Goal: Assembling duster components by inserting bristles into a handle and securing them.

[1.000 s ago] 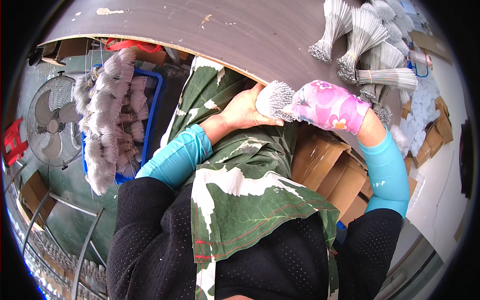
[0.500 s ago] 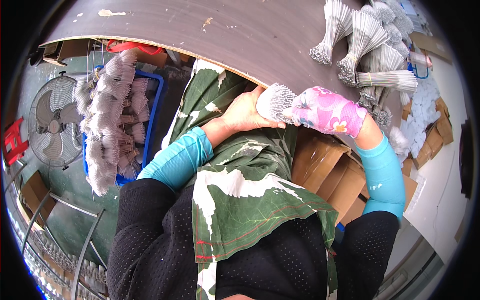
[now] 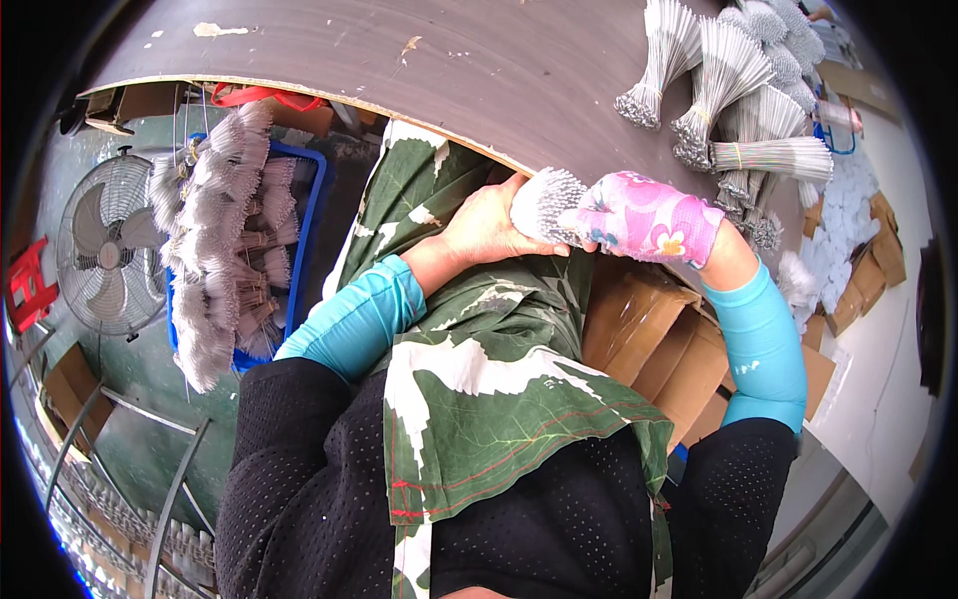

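Note:
My bare left hand (image 3: 489,226) is wrapped round a bundle of thin white rods (image 3: 545,206), held at the table edge above my lap. The bundle's end, a dense round cluster of whitish-grey tips, faces up. My right hand (image 3: 639,215), in a pink flowered glove, presses its curled fingers against the right side of this end. The glove hides part of the bundle and what the fingertips pinch. Similar tied bundles (image 3: 723,75) lie fanned out on the table at the upper right, with dark metallic ends.
The brown table (image 3: 479,70) curves across the top. On the left, white bundles hang before a blue crate (image 3: 311,215) holding more of them, beside a standing fan (image 3: 108,245). Open cardboard boxes (image 3: 659,334) stand under my right arm. A red stool (image 3: 32,283) is far left.
My right hand has shifted slightly left and turned a little, its fingers now further over the bundle's end. The left hand and bundle stay nearly in place.

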`<state>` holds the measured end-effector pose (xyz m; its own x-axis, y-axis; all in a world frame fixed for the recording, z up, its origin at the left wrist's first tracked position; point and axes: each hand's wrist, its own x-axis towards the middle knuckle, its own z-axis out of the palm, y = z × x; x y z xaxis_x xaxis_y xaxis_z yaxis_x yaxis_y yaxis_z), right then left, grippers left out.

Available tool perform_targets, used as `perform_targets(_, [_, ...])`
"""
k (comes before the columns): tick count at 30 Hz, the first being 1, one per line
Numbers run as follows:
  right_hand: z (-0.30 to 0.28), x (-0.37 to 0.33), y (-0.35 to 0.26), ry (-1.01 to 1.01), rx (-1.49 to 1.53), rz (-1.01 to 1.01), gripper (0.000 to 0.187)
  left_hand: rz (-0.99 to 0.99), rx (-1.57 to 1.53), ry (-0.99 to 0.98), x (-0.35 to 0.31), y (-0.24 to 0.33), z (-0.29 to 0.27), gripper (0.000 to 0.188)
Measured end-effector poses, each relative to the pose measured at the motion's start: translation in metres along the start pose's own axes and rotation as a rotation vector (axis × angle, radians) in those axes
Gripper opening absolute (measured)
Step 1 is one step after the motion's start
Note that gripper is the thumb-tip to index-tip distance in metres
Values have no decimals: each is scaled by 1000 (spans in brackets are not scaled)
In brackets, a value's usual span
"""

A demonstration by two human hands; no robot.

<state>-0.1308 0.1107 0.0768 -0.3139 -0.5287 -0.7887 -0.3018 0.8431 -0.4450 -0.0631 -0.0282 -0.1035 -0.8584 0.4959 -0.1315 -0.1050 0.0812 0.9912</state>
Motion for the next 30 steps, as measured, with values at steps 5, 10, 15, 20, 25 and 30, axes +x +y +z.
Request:
perform_targets(5, [10, 3, 5, 120, 59, 100, 40, 54, -30, 45, 2, -4, 2, 100])
perform_targets(10, [6, -1, 11, 137, 218, 146, 36, 53, -80, -10, 4, -8, 3, 95])
perform_targets(15, [6, -10, 16, 211, 599, 248, 40, 104, -118, -37, 4, -13, 3, 87])
perform_targets(20, [8, -13, 21, 140, 613, 259, 34, 65, -211, -107, 3, -12, -1, 81])
perform_targets(25, [12, -17, 21, 173, 692, 259, 40, 31, -379, -177, 1, -14, -7, 71])
perform_targets(30, [19, -22, 27, 210, 753, 240, 38, 41, -476, -187, 0, -13, -10, 60])
